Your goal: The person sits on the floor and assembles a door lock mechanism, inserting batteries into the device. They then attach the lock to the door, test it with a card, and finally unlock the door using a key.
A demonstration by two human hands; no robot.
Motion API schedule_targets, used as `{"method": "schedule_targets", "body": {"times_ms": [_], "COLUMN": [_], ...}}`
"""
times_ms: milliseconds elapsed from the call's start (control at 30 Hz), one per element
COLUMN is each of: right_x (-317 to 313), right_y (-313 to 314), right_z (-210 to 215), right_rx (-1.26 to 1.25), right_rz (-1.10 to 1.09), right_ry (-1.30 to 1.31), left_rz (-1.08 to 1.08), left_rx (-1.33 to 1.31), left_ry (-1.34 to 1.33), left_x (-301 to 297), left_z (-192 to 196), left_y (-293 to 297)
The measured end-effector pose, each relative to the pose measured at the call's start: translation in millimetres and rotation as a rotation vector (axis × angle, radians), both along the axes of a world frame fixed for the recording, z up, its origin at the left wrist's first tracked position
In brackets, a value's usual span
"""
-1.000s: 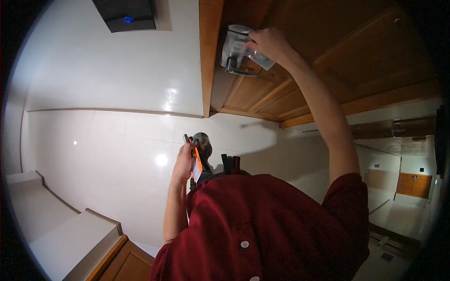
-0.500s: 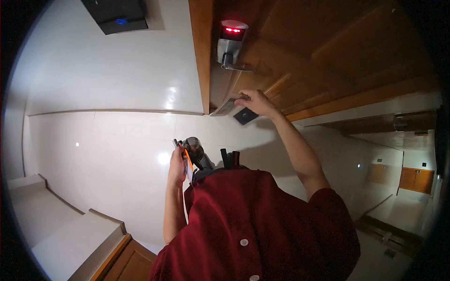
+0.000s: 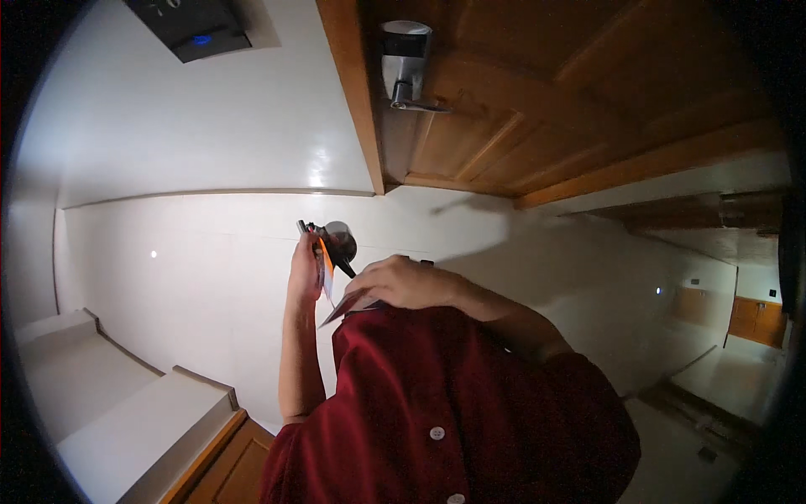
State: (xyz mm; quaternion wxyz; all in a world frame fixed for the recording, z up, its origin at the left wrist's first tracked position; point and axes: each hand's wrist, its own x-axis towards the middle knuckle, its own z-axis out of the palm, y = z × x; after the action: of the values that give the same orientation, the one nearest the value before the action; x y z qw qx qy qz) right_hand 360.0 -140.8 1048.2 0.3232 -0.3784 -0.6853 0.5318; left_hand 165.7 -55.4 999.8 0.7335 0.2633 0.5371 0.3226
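Note:
My left hand (image 3: 304, 267) is closed around a small bundle: a thin flat piece with an orange edge (image 3: 326, 254) and a pale lower part, plus a slim dark stick-like end at the top. Just beyond it shows a dark rounded thing (image 3: 340, 242) whose kind I cannot make out. In front of my chest, my right hand (image 3: 407, 282) pinches a thin, flat, card-like piece (image 3: 348, 305), tilted down to the left. Its near end almost meets the pieces in my left hand; whether they touch I cannot tell.
A brown wooden door (image 3: 537, 109) with a silver lever lock (image 3: 406, 71) stands ahead. Left of its frame, a black box (image 3: 195, 29) with a blue light is on the white wall. A white ledge (image 3: 151, 424) and wooden cabinet (image 3: 222, 462) are at lower left.
My right hand has come back from beside the door to my chest, bringing the card-like piece close to my left hand. The red lights on the lock have gone out.

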Motion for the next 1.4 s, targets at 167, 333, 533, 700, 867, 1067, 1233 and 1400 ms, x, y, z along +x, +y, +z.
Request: {"method": "schedule_targets", "body": {"times_ms": [167,333,533,700,867,1067,1233,1400], "right_x": [-3,-92,-128,-155,-123,30,106,122], "right_y": [-23,-32,-5,24,37,79,183,231], "right_z": [-4,27,45,20,59,-80,-179,-168], "right_rx": [0.122,0.145,-0.098,-0.44,-0.178,-0.448,-0.402,-0.285], "right_rz": [-0.047,0.338,0.911,1.089,0.718,-0.477,-1.02,-0.86], "right_ry": [0.132,0.207,0.336,0.583,0.448,0.39,1.369,1.489], "left_rz": [-0.094,-0.073,-0.412,-0.254,-0.055,-0.131,-0.005,0.129], "left_rx": [-0.008,0.018,-0.213,-0.334,-0.324,-0.168,-0.01,-0.067], "left_ry": [-0.053,-0.086,-0.098,-0.272,-0.454,-0.366,-0.017,-0.13], "left_x": [0,11,14,41,32,-31,4,14], "left_z": [-9,-37,-95,-114,-150,-113,-114,-72], "left_y": [11,21,38,49,66,96,111,115]}}
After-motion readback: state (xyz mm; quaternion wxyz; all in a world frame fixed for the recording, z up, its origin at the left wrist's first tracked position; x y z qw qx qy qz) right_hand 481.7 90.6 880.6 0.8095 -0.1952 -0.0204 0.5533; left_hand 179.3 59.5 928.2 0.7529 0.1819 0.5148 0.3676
